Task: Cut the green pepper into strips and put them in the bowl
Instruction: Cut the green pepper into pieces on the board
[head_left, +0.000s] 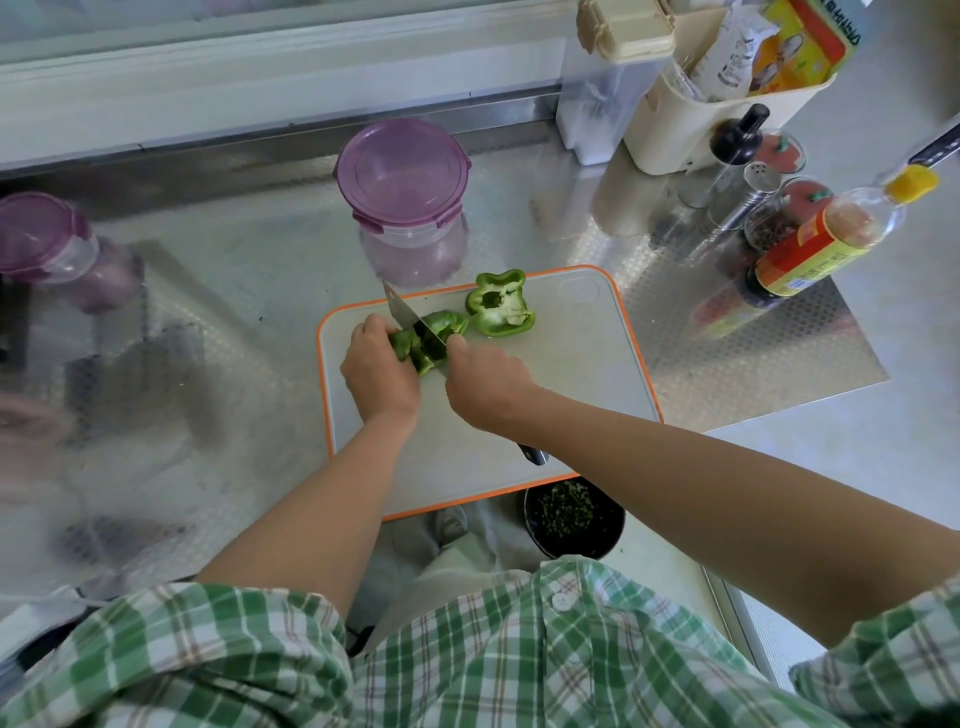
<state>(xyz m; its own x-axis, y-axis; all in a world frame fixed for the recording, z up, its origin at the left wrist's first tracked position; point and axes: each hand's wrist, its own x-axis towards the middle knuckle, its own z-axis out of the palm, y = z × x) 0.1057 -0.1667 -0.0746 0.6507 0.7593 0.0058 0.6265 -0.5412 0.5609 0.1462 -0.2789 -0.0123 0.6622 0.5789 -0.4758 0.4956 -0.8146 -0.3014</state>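
Note:
On the grey, orange-rimmed cutting board (561, 384) lies a green pepper piece (434, 338), with a knife (413, 319) blade set across it. My right hand (485, 384) grips the knife's handle, whose dark end sticks out below my wrist. My left hand (376, 371) holds the pepper piece down from the left, fingers curled on it. A second pepper half (501, 306) lies cut side up just beyond, at the board's far edge. No bowl for the strips can be made out with certainty.
A purple-lidded clear container (408, 202) stands just behind the board, another (47, 244) at far left. Sauce bottles, shakers and a cream holder (691, 124) crowd the back right. Below the counter's front edge stands a dark bin (574, 514) with scraps.

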